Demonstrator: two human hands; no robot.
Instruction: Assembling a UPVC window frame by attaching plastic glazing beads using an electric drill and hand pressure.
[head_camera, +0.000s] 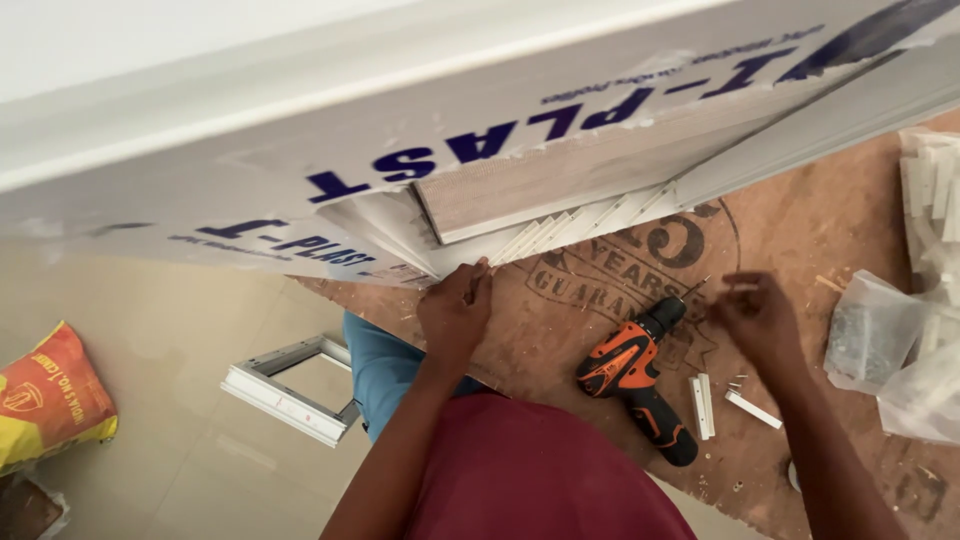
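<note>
From my head camera, the biggest thing is a long white panel (300, 150) wrapped in printed film, running across the top of the view above me. Under its lower edge a wood-grain board (560, 185) and a fan of thin white strips (560, 232) stick out. Below them lies a brown plywood sheet (800, 215) flat on the tiled floor (180, 300), and I use its edges for places. My left hand (455, 315) is at the sheet's near-left edge, its fingertips (478, 270) pressed to the bottom corner of the panel where the strips begin; its grip is pinched on that corner, fingers curled. An orange-and-black cordless drill (635, 375) lies on the sheet, between my hands, touched by neither. My right hand (760, 320) hovers just right of the drill's chuck; it is blurred, so I cannot tell whether its grip holds anything. At the sheet's right edge sit clear plastic bags (880, 345). Small white offcuts (703, 405) lie just right of the drill's handle. On the floor to the left are a white frame (285, 400) and an orange sack (50, 395).
</note>
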